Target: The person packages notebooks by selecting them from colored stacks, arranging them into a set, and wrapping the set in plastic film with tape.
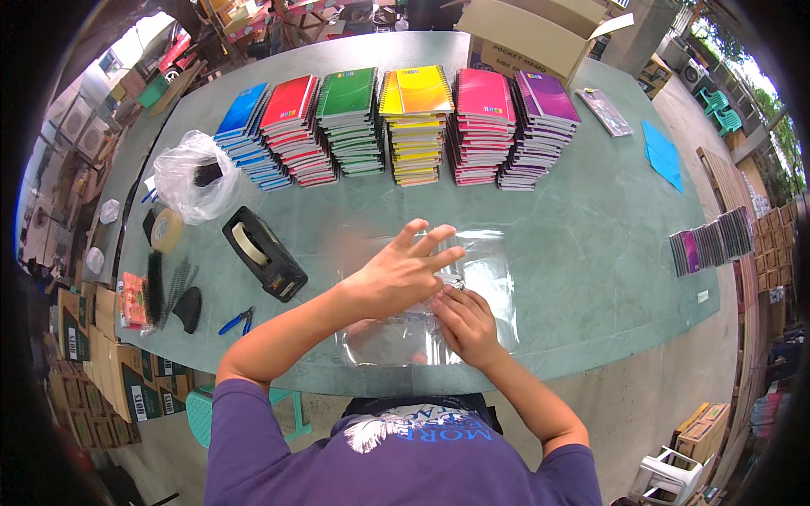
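Sheets of clear plastic (494, 316) lie on the green table in front of me, shiny and partly see-through. My left hand (405, 270) is over the middle of the plastic, three fingers raised and spread; its thumb and index finger come together beside my right hand, mostly hidden. My right hand (466, 322) meets it from the right, its fingers closed on a gathered bit of the plastic. Something small and greyish shows between the two hands, too small to make out.
Stacks of spiral notebooks, blue (245, 114), red (291, 105), green (348, 97), yellow (415, 93), pink (483, 97) and purple (548, 101), line the far side. A tape dispenser (274, 266), blue pliers (237, 320) and a plastic bag (190, 194) are left; a carton (527, 42) stands behind.
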The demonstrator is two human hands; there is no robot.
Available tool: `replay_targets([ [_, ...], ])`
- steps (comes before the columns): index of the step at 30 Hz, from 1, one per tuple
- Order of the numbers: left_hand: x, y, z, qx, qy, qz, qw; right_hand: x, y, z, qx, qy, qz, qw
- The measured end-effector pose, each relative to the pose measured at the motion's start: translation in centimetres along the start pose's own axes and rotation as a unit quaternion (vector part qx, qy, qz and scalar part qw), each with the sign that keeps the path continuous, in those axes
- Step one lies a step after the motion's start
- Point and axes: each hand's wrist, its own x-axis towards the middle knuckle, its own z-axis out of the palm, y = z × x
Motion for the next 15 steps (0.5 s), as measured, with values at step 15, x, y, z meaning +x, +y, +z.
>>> replay_targets([
  [15,-6.5,4.8,5.8,-0.178,0.232,-0.218,0.931,3.7,0.4,-3.3,0.134,-0.111,0.098,0.980],
])
